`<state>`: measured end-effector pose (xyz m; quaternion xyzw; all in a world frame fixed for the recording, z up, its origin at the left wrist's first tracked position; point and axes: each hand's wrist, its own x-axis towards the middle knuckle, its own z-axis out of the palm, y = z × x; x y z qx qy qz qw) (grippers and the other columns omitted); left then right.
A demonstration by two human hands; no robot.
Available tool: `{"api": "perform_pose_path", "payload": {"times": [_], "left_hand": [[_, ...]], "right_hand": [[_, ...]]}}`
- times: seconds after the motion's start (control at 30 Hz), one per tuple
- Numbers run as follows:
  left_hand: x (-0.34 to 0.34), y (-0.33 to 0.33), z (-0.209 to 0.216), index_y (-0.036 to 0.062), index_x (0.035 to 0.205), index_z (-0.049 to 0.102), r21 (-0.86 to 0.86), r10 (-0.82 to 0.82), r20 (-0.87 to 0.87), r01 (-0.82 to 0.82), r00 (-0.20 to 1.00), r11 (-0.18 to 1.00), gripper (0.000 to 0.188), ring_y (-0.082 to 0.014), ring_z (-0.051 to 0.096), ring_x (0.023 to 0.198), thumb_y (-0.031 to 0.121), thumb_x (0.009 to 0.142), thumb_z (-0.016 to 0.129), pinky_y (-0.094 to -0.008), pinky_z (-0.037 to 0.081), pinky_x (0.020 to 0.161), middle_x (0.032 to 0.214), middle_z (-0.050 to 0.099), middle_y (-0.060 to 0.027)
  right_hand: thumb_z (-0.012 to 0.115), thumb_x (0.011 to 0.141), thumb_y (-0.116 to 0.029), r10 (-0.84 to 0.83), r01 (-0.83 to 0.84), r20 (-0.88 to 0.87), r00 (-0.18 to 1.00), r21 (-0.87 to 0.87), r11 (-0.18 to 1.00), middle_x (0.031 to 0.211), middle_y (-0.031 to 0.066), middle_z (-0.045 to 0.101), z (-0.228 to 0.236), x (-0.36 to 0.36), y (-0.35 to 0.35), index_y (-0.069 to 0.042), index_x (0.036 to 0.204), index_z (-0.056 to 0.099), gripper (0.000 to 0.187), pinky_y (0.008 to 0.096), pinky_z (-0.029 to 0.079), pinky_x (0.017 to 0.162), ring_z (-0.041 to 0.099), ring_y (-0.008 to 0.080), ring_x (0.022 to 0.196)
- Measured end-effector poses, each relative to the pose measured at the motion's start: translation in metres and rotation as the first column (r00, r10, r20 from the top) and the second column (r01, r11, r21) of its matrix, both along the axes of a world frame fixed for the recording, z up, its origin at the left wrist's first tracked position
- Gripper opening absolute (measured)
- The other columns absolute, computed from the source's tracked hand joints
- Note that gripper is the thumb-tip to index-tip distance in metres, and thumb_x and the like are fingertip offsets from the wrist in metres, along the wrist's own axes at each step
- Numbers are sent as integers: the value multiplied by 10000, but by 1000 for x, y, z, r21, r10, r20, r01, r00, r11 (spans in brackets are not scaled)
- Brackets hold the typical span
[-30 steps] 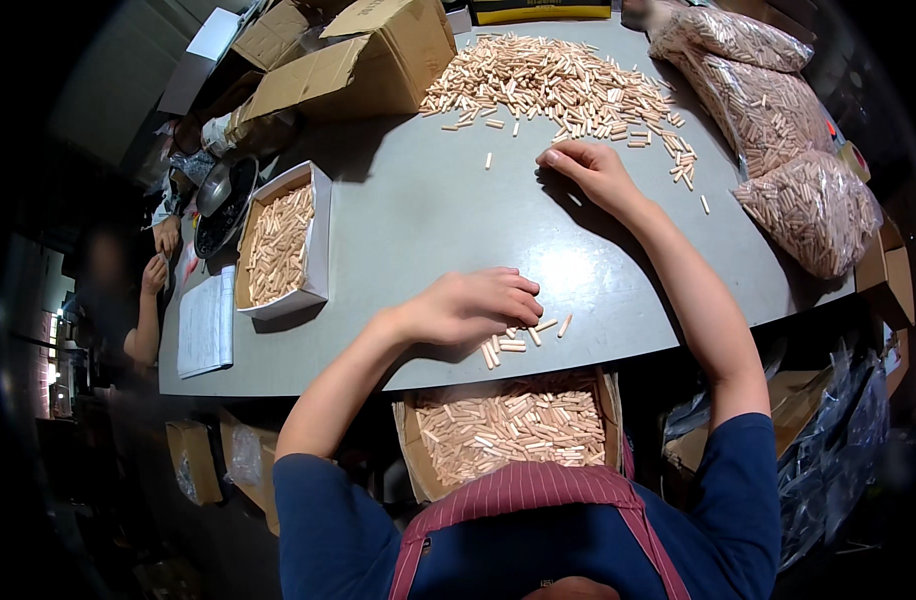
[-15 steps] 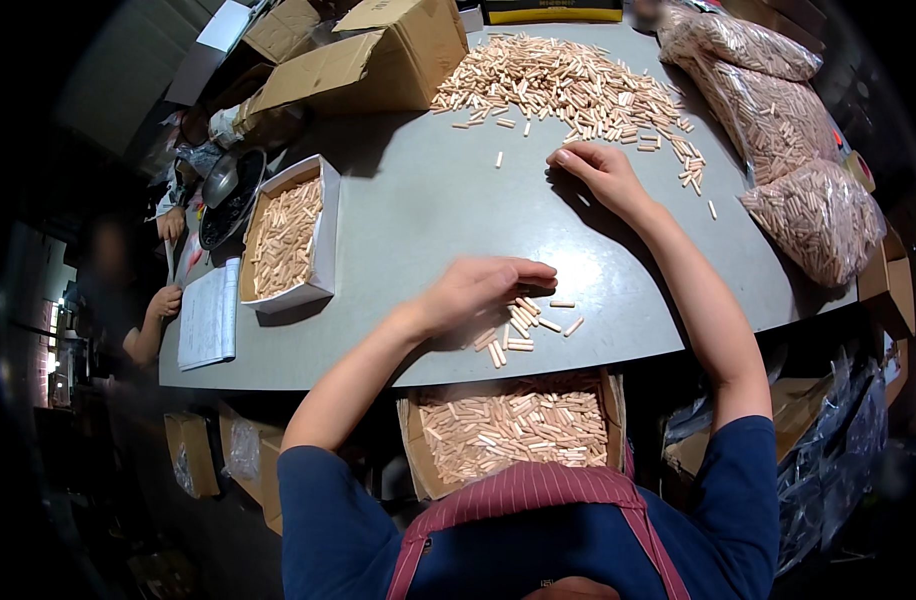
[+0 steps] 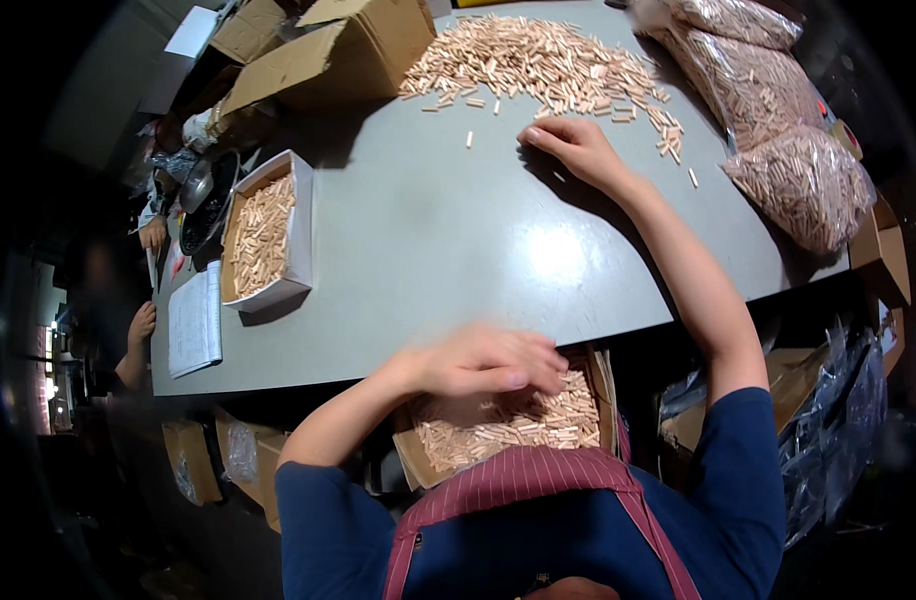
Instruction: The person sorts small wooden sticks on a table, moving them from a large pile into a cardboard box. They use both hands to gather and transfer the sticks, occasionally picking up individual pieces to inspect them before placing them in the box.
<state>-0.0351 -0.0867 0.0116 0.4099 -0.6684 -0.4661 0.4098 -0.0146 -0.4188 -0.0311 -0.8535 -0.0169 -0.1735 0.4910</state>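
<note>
My left hand (image 3: 493, 362), smeared by motion, is over the table's front edge and an open cardboard box (image 3: 408, 455) full of small wooden dowels (image 3: 508, 430). Its fingers are stretched out, with nothing seen in them. Farther off, my right hand (image 3: 575, 148) rests near the tabletop just in front of a wide heap of wooden dowels (image 3: 538, 65). Its fingers are curled together with the thumb against them; whatever may be inside is hidden. One loose dowel (image 3: 469, 140) lies to the left of that hand.
On the left of the grey table (image 3: 398, 240) stand a white box (image 3: 300, 225) of dowels and a notebook (image 3: 195, 320). Behind them is an open carton (image 3: 318, 75). Plastic bags of dowels (image 3: 803, 185) line the right. Another person's hand (image 3: 143, 322) shows far left.
My left hand has swept toward me from the tabletop to above the box. The small group of dowels beside it is gone from the table. My right hand keeps its place by the heap.
</note>
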Motion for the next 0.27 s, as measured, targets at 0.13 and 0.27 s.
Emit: {"api": "perform_pose_path", "payload": {"times": [0.13,0.27], "left_hand": [[-11,41,9,-28,1271,748,172,212,-341,-161,916,972,458,-353,598,1382,282,1083,469,-508,331,1260,1342,725,-179],[-15,78,14,-17,1294,741,140,352,-13,-347,936,927,467,-371,585,1397,311,1080,486,-515,258,1301,1331,725,-199]], "right_hand": [[672,1035,-372,-21,17,48,999,86,996,948,77,770,-2,2,4,-22,1133,773,378,305,540,804,677,129,875],[662,1042,-380,12,-14,60,998,33,999,978,78,781,1,0,3,-29,1138,777,382,311,544,831,697,156,901]]}}
